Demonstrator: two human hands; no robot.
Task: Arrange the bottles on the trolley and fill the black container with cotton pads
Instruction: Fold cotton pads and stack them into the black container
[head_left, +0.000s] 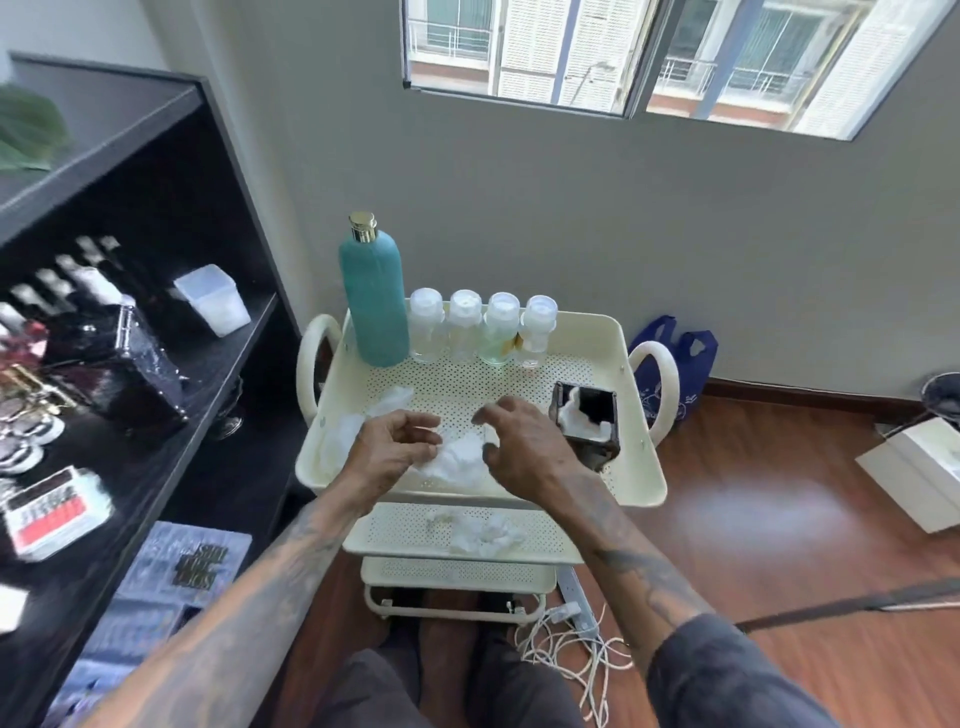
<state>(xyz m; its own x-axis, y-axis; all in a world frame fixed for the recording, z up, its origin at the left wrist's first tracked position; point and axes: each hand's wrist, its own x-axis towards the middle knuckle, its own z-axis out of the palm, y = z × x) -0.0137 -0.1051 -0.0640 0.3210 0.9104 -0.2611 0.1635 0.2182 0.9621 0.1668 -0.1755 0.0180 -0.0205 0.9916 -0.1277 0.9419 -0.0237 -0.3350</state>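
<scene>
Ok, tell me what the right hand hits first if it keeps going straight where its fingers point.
Probably the loose cotton pads on the trolley's top tray: the right hand reaches down-left with fingers spread just above them. Height above the pads is unclear.

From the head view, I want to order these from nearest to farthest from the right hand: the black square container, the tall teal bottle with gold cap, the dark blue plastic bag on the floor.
From the right hand:
1. Black square container, just to its right on the trolley's top tray.
2. Tall teal bottle with gold cap, back left corner of the tray.
3. Dark blue plastic bag, on the floor beyond the trolley's right handle.
</scene>
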